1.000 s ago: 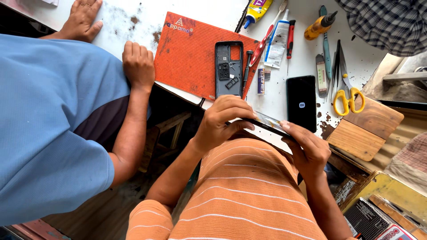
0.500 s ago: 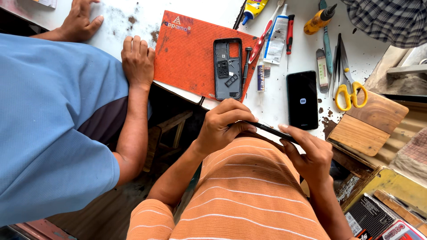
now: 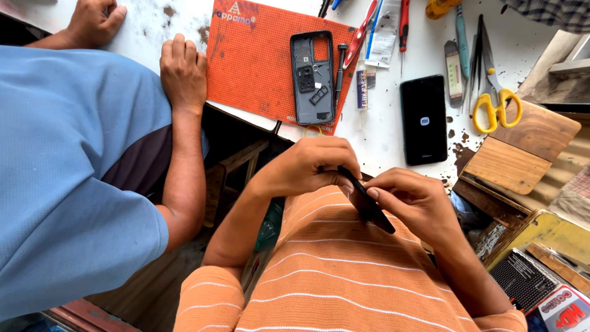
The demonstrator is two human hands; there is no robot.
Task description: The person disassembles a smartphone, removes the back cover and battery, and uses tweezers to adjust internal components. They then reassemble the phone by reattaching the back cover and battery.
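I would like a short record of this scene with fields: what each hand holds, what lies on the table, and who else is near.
left hand: grips the upper end of a thin dark phone part
right hand: grips the same part lower down
orange mat: carries an open phone frame
white table: black phone, yellow-handled scissors
other person's hand: rests at the mat's left edge

Free white tabletop (image 3: pixel 384 138) is seen between the orange rubber work mat (image 3: pixel 252 61) and the black smartphone (image 3: pixel 423 120); further right, passage is blocked by yellow-handled scissors (image 3: pixel 495 92) and stacked wooden blocks (image 3: pixel 522 144).
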